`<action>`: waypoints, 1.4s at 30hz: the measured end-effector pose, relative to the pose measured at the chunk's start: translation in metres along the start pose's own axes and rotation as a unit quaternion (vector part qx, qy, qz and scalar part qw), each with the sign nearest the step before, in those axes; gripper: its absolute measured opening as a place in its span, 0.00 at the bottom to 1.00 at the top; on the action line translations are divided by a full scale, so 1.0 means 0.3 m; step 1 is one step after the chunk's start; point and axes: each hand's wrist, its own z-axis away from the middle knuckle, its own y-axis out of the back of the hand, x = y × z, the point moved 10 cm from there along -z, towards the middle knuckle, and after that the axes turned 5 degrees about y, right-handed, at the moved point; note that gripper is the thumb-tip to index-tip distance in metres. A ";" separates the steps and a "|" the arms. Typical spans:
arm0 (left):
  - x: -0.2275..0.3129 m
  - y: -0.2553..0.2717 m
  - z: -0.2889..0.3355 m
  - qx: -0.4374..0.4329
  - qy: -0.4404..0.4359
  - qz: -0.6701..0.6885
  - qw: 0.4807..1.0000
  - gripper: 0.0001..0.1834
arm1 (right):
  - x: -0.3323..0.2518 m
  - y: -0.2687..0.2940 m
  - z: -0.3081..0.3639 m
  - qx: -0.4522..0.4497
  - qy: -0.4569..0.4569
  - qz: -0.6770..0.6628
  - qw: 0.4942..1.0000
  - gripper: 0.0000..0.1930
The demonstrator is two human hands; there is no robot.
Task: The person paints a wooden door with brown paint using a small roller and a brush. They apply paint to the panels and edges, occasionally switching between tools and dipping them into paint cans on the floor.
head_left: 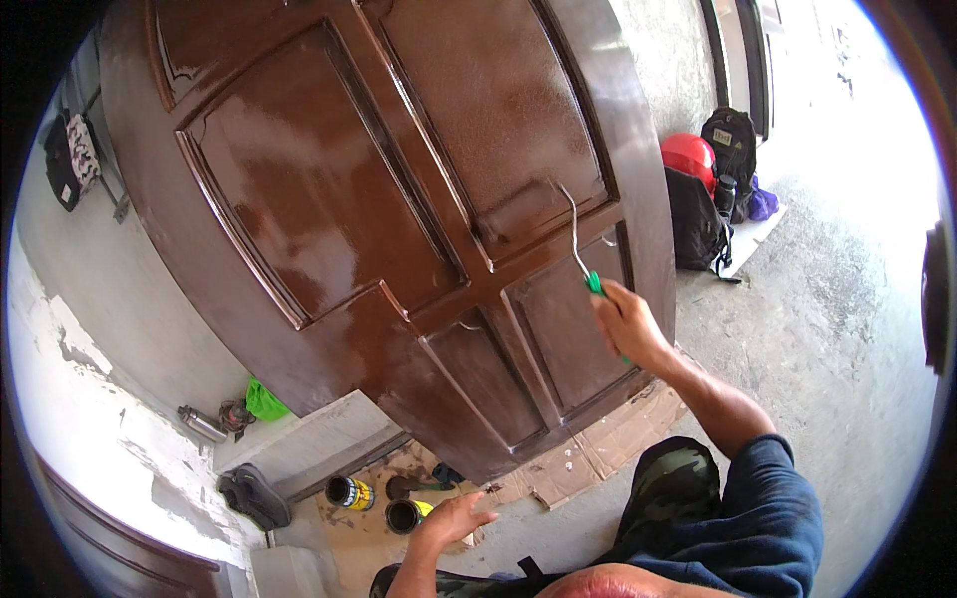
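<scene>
My right hand (630, 324) is wrapped round the green handle of a paint roller (574, 231). Its bent wire frame reaches up to the lower part of the upper right panel of a large brown panelled door (399, 239). The roller's sleeve is brown like the panel and hard to make out against it. Glossy, wet-looking brown covers the upper panels; the lower two look duller. Low down, my left hand (454, 518) hangs with its fingers stretched out and nothing in them. Beside it stands an open can (405, 516) with a yellow label.
Another open can (349, 492) and a green-handled tool (404, 487) are on cardboard (608, 439) at the door's foot. Black shoes (253, 495), a steel flask (202, 424) and a green bag (265, 401) lie left. Backpacks (695, 219) and a red helmet (689, 156) sit right.
</scene>
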 end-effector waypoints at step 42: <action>0.082 0.035 0.016 -0.015 -0.010 0.009 1.000 0.43 | -0.522 0.649 -0.375 0.036 0.234 0.576 0.783 0.14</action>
